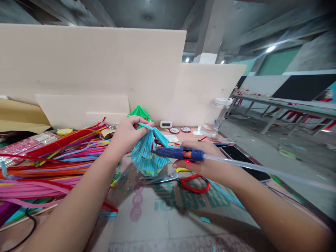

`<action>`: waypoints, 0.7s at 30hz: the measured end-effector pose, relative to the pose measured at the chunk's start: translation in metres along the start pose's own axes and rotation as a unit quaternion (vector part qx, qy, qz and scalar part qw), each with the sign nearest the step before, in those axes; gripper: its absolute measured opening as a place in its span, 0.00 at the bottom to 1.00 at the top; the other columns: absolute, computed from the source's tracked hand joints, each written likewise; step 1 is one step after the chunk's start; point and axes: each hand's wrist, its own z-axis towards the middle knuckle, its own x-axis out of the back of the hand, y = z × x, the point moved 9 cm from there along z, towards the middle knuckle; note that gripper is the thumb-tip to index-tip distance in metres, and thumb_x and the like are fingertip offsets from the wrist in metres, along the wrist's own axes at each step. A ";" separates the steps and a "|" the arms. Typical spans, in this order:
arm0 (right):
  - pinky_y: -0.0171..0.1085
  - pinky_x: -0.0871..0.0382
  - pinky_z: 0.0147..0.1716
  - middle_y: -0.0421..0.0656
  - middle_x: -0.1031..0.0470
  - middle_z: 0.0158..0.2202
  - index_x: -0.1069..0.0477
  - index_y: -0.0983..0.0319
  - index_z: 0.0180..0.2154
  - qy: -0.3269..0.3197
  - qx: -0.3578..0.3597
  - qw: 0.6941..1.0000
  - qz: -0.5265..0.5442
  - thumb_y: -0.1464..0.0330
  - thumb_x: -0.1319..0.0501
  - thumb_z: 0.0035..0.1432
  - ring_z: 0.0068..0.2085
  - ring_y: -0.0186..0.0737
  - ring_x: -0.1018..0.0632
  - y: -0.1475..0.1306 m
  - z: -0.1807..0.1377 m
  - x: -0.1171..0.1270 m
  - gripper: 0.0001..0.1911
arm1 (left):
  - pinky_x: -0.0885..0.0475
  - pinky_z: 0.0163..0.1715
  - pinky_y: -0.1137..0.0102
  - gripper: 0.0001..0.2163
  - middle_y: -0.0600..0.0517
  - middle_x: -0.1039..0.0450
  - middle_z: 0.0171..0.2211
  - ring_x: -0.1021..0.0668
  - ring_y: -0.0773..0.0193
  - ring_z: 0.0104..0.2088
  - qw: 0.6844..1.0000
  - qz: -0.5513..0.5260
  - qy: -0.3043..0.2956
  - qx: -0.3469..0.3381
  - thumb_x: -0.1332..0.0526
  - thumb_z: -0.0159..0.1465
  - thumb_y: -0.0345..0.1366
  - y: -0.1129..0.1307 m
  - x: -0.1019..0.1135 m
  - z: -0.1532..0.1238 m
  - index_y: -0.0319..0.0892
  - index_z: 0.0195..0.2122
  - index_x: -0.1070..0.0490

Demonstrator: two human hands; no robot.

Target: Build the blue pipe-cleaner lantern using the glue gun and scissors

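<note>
My left hand (128, 134) is closed in a pinch on the top of a blue pipe-cleaner tree (147, 155), holding it upright above the table. My right hand (203, 164) grips a blue hot glue gun (178, 154) held sideways. Its nozzle points left and touches the tree's right side. A clear glue stick (262, 170) sticks out of the gun's back toward the right. A finished green pipe-cleaner tree (139, 112) stands behind my left hand, by the board wall.
A big heap of coloured pipe cleaners (47, 164) covers the left of the table. Red-handled scissors (189, 181) lie under my right hand. A phone (240, 157), a clear plastic jar (216, 117), a small white timer (166, 124) and beige boards (91, 70) stand around.
</note>
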 end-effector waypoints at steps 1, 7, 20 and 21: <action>0.32 0.46 0.25 0.36 0.31 0.24 0.32 0.61 0.28 0.006 -0.001 1.000 -0.003 0.52 0.36 0.52 0.26 0.32 0.33 0.000 0.000 0.001 0.19 | 0.42 0.22 0.74 0.14 0.54 0.30 0.23 0.34 0.68 0.23 1.000 0.000 0.000 0.000 0.37 0.54 0.46 0.000 0.000 0.000 0.39 0.32 0.24; 0.33 0.39 0.26 0.39 0.29 0.26 0.33 0.61 0.35 0.101 -0.057 0.986 0.122 0.54 0.35 0.51 0.27 0.35 0.29 0.028 0.003 0.022 0.18 | 0.42 0.21 0.74 0.13 0.54 0.30 0.22 0.33 0.67 0.23 1.000 -0.008 -0.001 0.002 0.38 0.55 0.46 -0.005 0.000 0.002 0.40 0.32 0.25; 0.38 0.33 0.35 0.47 0.22 0.34 0.24 0.64 0.37 0.133 -0.258 0.951 0.104 0.51 0.42 0.55 0.37 0.44 0.24 0.155 0.012 0.010 0.23 | 0.38 0.25 0.72 0.24 0.53 0.30 0.24 0.31 0.63 0.25 0.997 0.075 -0.026 -0.015 0.45 0.60 0.54 0.001 0.032 0.006 0.44 0.48 0.26; 0.38 0.33 0.34 0.47 0.22 0.34 0.24 0.64 0.38 0.126 -0.259 0.953 0.094 0.51 0.41 0.55 0.36 0.44 0.24 0.158 0.016 0.011 0.23 | 0.37 0.28 0.72 0.23 0.52 0.29 0.28 0.30 0.62 0.28 0.998 0.062 -0.012 -0.020 0.47 0.61 0.53 0.004 0.039 0.006 0.43 0.47 0.26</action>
